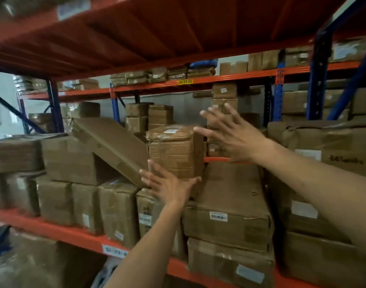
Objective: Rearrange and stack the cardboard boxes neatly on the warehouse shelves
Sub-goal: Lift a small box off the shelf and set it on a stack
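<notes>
Left hand [167, 186] spread open — seemingly touching crinkled, tape-wrapped box [173, 150].

Two bare forearms entered from the bottom and right edges of the frame, with no sleeve, glove, watch or ring visible on either. The left hand [167, 185] and the right hand [232, 136] were slim and long-fingered, their edges softened by motion blur.

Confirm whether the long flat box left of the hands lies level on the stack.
No: the long flat box leans steeply, its upper end left, its lower end by the left hand.
</notes>
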### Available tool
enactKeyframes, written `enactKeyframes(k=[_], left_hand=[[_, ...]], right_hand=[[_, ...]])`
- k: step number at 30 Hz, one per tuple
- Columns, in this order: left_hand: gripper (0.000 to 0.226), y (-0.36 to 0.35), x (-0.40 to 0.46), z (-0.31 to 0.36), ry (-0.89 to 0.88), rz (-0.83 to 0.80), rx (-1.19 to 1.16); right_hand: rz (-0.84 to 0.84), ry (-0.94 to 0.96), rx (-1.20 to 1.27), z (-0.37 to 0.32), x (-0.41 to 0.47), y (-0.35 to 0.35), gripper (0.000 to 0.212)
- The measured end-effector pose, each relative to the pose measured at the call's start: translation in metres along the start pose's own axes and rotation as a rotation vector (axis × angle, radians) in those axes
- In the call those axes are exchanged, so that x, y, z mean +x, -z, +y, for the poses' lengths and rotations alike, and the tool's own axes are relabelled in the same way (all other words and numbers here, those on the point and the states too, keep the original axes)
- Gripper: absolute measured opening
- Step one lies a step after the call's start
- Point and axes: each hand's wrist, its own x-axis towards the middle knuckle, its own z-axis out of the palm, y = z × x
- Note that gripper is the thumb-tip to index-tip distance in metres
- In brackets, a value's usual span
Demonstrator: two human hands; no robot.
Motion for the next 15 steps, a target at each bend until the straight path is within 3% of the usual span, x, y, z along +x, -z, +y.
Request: enactKeyframes(k=[4,9,15], left_hand=[[0.174,-0.006,0.012,-0.018,0.033,-0.119,-0.043],[0.17,-0.026,0.021,-0.021,-0.068,-0.084,-0.041],[0.167,-0.028,0.038,-0.033,-0.225,-0.087,0.006]], right_hand=[[-0.021,0.213,-0.176,-0.059,0.078,0.022,0.11],[-0.233,0.339,-0.431,-0.092,0.138,0.036,0.135],[-0.332,0.368,-0.467,-0.091,0.152,0.029,0.134]])
